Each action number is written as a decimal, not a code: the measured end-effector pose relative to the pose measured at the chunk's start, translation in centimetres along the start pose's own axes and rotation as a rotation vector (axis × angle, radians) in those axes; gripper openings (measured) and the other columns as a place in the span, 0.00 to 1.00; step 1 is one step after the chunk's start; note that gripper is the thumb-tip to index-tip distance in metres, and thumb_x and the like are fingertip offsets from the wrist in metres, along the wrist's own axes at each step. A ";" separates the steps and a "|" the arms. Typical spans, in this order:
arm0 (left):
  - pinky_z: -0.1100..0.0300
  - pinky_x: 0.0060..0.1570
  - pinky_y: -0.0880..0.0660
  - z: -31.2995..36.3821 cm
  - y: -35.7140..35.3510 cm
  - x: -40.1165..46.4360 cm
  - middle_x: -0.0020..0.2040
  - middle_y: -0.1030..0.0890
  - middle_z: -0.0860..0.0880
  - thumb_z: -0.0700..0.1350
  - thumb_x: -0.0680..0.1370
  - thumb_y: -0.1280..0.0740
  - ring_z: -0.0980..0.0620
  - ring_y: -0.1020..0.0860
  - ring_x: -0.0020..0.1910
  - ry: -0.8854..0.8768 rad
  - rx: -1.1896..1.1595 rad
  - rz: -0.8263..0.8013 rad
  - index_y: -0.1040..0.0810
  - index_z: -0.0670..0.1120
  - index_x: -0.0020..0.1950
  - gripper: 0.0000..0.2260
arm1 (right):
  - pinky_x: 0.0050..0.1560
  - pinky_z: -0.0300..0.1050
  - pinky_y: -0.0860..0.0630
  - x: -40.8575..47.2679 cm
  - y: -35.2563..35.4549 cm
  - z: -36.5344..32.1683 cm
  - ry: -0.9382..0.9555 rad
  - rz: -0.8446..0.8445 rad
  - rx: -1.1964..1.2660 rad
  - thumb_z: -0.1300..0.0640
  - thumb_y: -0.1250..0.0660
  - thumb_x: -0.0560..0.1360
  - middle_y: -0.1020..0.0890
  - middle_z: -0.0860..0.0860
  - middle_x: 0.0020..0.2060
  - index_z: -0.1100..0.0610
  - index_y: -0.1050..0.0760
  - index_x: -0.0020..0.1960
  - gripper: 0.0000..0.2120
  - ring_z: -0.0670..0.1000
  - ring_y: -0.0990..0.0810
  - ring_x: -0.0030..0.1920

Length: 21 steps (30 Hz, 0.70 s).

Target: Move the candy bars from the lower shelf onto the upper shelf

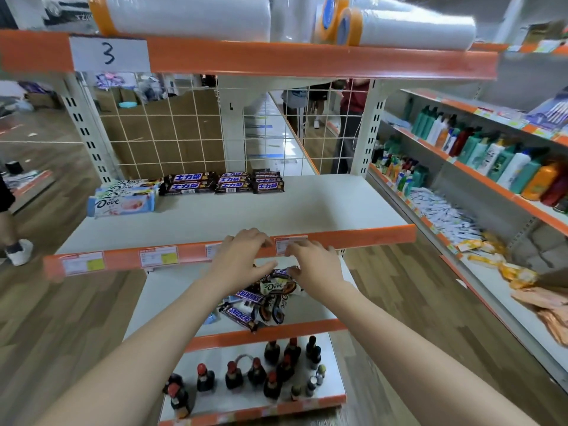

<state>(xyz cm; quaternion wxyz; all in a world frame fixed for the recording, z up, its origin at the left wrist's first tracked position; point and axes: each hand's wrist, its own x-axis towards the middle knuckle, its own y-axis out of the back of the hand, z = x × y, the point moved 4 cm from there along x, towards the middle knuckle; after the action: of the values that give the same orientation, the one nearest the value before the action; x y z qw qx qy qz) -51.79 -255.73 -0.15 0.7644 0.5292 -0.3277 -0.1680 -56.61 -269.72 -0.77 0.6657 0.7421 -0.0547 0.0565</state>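
A loose heap of candy bars, Snickers and Dove, lies on the lower shelf. Both my hands hover over the back of that heap. My left hand has its fingers loosely curled, its thumb reaching toward a small dark bar. My right hand touches that same bar from the right with its thumb. Whether either hand grips the bar is unclear. On the upper shelf, at the back left, stand neat stacks of Snickers bars and light blue Dove bars.
The upper shelf's orange front edge carries price labels just above my hands. Dark bottles stand on the bottom shelf. Plastic rolls lie on the top shelf. Shampoo bottles fill the rack at right. People stand behind the wire grid and at far left.
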 end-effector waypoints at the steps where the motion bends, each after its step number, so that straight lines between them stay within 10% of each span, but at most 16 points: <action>1: 0.53 0.54 0.30 0.1 -0.3 -0.4 0.53 0.24 0.53 0.60 0.72 0.39 0.53 0.27 0.55 -0.002 -0.017 -0.010 0.26 0.50 0.58 0.20 | 0.58 0.52 0.34 -0.4 -0.5 -0.1 0.001 -0.010 0.011 0.50 0.36 0.77 0.26 0.50 0.63 0.50 0.30 0.64 0.16 0.54 0.30 0.64; 21: 0.54 0.52 0.30 -5.3 -12.3 -11.9 0.60 0.26 0.50 0.57 0.76 0.38 0.50 0.27 0.59 0.207 0.003 -0.390 0.30 0.49 0.63 0.20 | 0.59 0.52 0.33 -5.6 -14.7 -3.5 -0.046 -0.366 0.145 0.54 0.35 0.75 0.26 0.52 0.61 0.50 0.32 0.66 0.20 0.56 0.30 0.64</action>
<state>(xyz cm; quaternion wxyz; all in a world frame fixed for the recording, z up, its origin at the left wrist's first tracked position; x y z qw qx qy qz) -55.80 -249.57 -16.47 0.7462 0.5982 -0.1391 -0.2568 -59.85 -264.66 -15.68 0.6083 0.7867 0.0702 -0.0784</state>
